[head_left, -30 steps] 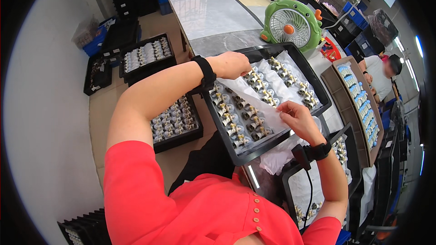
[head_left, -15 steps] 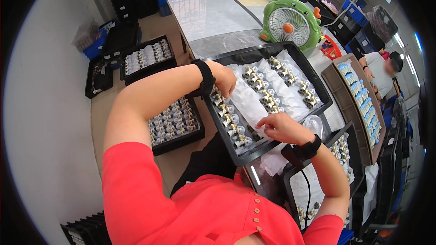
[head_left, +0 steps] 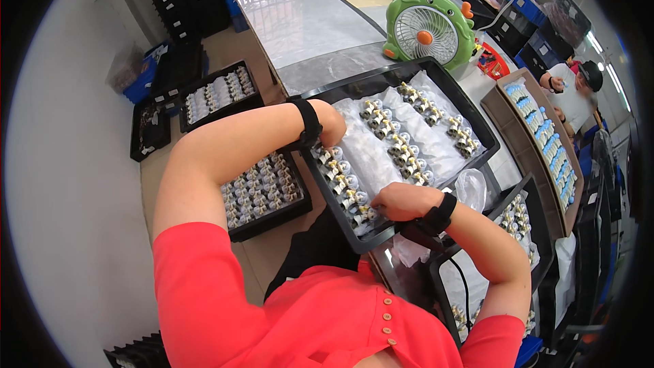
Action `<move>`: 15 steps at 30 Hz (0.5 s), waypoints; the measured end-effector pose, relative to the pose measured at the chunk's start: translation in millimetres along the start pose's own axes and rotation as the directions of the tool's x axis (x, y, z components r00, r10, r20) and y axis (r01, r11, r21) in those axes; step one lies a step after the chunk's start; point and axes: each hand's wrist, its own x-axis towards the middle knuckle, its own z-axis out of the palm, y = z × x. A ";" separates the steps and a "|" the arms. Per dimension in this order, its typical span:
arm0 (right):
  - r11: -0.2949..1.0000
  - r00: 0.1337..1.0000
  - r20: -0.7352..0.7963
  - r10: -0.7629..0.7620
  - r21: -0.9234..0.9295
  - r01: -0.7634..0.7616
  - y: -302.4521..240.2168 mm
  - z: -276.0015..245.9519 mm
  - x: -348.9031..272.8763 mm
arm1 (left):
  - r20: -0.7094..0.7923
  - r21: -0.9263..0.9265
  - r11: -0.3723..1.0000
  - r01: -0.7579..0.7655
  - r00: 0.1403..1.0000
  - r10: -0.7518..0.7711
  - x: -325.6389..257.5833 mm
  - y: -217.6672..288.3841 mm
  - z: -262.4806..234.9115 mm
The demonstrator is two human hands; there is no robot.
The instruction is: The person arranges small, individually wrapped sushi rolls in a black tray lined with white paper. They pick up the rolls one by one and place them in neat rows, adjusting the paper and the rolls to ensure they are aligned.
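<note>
A black tray [head_left: 428, 63] in front of me holds rows of small white-and-black parts [head_left: 402, 146] with yellowish bits and clear round ends. White wrapping sheets lie between the rows. My left hand [head_left: 331, 123] is closed at the far end of the left sheet [head_left: 364, 153], beside the leftmost row [head_left: 344, 184]; its fingertips are mostly hidden. At the near end of that sheet, my right hand [head_left: 405, 202] has its fingers pinched together on the edge, close to the last parts of the row. Both wrists wear black bands.
A green fan [head_left: 426, 34] stands behind the tray on the table [head_left: 306, 24]. To the right is a brown box [head_left: 531, 143] of blue-white parts, with a person [head_left: 575, 99] beyond. More black trays [head_left: 269, 215] of parts stand on the floor at left and another [head_left: 443, 286] at lower right.
My right hand has moved left and down toward the leftmost row, its fingers closing in. My left hand has shifted slightly left, its fingers more curled under. The view has shifted slightly.
</note>
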 end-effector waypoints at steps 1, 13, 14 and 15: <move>1.000 1.000 0.030 -0.004 -0.020 0.004 -0.3 -0.6 1.9 | 0.008 -0.006 1.000 -0.002 1.000 0.002 -0.4 -1.3 0.3; 0.988 0.998 -0.051 0.046 0.149 -0.038 -5.8 -8.7 -1.9 | 0.039 -0.092 0.995 -0.044 0.998 0.047 -8.2 -9.2 -8.5; 0.989 0.997 -0.054 0.046 0.143 -0.038 -6.2 -8.8 -1.9 | 0.041 -0.090 0.995 -0.041 0.998 0.045 -7.9 -9.0 -8.7; 0.989 0.997 -0.073 0.039 0.145 -0.028 -5.0 -8.9 -3.5 | 0.040 -0.087 0.995 -0.039 0.998 0.043 -8.0 -8.8 -9.4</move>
